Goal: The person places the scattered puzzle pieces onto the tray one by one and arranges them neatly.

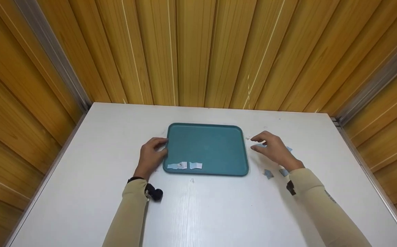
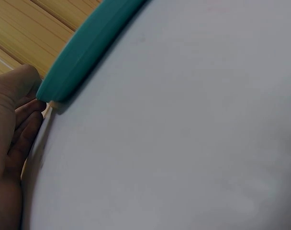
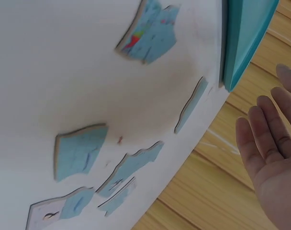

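Head: tray [image 1: 212, 147] with likely puzzle pieces [image 1: 195, 165]

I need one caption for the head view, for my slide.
Left hand touches a teal tray bearing puzzle pieces; right hand hovers near loose pieces on the white table.

A hand could pass over the near side of the white bench [image 1: 219, 212] between the beige-sleeved forearms [image 1: 126, 216], up to the rectangular green tray [image 1: 212, 147]. The left hand [image 1: 149, 155] blocks its left rim; at right — flat blue irregular pieces [image 1: 268, 174] and the right hand [image 1: 273, 148]. Behind — a ribbed yellow wood-patterned wall [image 1: 193, 51].
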A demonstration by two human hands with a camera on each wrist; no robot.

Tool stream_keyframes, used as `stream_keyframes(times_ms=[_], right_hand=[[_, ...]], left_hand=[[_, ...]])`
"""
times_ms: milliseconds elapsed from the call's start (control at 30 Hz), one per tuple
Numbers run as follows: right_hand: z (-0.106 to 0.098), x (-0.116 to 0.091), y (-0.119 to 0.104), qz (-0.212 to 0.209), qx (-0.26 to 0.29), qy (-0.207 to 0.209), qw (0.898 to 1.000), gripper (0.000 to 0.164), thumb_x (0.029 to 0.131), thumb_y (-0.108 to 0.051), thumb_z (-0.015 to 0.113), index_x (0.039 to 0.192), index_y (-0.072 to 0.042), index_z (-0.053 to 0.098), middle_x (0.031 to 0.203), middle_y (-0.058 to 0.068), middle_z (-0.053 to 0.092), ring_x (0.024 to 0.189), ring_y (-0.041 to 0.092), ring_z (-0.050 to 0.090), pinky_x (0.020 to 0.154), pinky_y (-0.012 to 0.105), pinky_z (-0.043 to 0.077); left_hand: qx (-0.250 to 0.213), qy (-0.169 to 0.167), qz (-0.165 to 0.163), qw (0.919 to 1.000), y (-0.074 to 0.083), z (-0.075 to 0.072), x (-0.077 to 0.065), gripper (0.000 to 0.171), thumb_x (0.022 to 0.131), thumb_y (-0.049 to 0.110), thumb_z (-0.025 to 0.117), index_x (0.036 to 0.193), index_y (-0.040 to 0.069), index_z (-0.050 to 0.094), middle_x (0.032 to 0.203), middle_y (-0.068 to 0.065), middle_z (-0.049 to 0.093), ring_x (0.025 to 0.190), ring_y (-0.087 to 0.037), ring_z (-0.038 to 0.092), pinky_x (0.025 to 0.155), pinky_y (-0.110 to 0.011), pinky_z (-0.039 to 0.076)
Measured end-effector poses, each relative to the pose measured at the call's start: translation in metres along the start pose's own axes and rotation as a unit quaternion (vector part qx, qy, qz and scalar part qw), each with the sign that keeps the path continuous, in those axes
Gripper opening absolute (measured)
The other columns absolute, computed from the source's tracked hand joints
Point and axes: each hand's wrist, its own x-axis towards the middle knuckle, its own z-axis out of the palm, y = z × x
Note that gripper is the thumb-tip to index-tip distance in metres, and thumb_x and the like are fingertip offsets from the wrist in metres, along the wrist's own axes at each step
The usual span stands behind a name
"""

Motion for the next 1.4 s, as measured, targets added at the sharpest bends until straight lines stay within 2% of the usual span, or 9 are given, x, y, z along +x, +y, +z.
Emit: stream_keyframes(times_ms=[267,533,833,1100,1400], right_hand=[[-0.008,-0.004,0.013,0.040,0.003,-0.011,0.999,0.031,0.097,-0.005,0.077,0.125,0.006,0.070,0.124,0.024,0.066,0.119,0.044,0.062,0.102,0.060,0.054],[-0.012,-0.005,0.024,0.084,-0.002,-0.028,0.996,0.034,0.100,-0.008,0.074,0.131,0.004,0.068,0.130,0.021,0.064,0.125,0.042,0.058,0.107,0.057,0.052],[-0.014,-0.003,0.032,0.165,0.023,-0.058,0.984,0.040,0.103,-0.010,0.068,0.142,-0.002,0.062,0.143,0.021,0.057,0.132,0.044,0.051,0.113,0.059,0.047],[-0.006,-0.002,0.038,0.174,0.008,-0.067,0.982,0.040,0.103,-0.007,0.067,0.142,-0.003,0.063,0.143,0.019,0.060,0.136,0.041,0.051,0.118,0.061,0.041],[-0.002,-0.002,0.040,0.143,-0.029,-0.058,0.988,0.031,0.101,-0.008,0.069,0.132,0.001,0.069,0.125,0.016,0.063,0.122,0.037,0.061,0.112,0.057,0.049]], left_hand=[[-0.003,0.001,-0.005,1.0000,-0.002,0.000,0.000,0.034,0.092,0.003,0.076,0.126,0.007,0.076,0.126,-0.003,0.070,0.125,-0.020,0.064,0.112,-0.034,0.049],[-0.010,0.003,0.003,0.9999,-0.003,-0.001,0.000,0.033,0.092,0.003,0.077,0.125,0.005,0.076,0.124,-0.004,0.071,0.123,-0.022,0.064,0.111,-0.036,0.050],[-0.011,0.002,-0.002,0.9999,-0.001,0.000,-0.001,0.034,0.092,0.000,0.075,0.126,0.005,0.076,0.125,-0.003,0.070,0.125,-0.020,0.064,0.112,-0.034,0.050],[-0.003,0.000,0.007,1.0000,-0.001,0.001,-0.001,0.035,0.091,-0.001,0.075,0.126,0.005,0.076,0.126,-0.004,0.070,0.125,-0.021,0.064,0.111,-0.034,0.050],[0.007,0.007,0.008,0.9999,-0.001,0.002,0.000,0.034,0.091,0.000,0.077,0.124,0.005,0.076,0.123,-0.004,0.071,0.123,-0.021,0.065,0.111,-0.034,0.050]])
